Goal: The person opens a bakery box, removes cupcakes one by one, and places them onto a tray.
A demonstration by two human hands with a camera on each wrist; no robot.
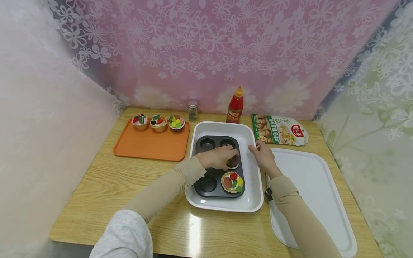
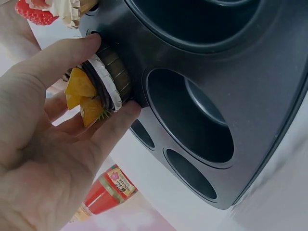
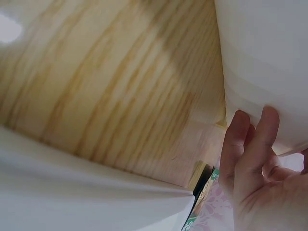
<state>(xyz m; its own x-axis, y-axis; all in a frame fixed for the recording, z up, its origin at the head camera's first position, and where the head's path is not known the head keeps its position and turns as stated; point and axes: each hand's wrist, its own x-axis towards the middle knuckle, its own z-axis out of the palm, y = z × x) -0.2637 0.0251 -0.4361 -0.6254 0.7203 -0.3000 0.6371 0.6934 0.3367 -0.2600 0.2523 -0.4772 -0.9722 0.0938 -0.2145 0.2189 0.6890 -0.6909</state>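
A dark muffin tin (image 1: 217,141) lies inside a white rectangular tub (image 1: 252,186). Over the middle cup of the tin's right column, my left hand (image 1: 217,158) grips a chocolate cupcake (image 2: 117,72) by its sides, thumb opposite fingers. Orange pieces top this cupcake, and it is tilted in the left wrist view. A fruit tart (image 1: 232,182) with red, yellow and green toppings sits in the near right cup. My right hand (image 1: 263,158) holds the tub's right wall near the far corner, its fingers (image 3: 266,127) against the outside.
Three toy cupcakes (image 1: 158,123) stand along the back of an orange tray (image 1: 151,145) at left. Behind the tub are a spice jar (image 1: 193,110) and a red sauce bottle (image 1: 235,107). A food packet (image 1: 280,130) and a white tray (image 1: 309,193) lie at right.
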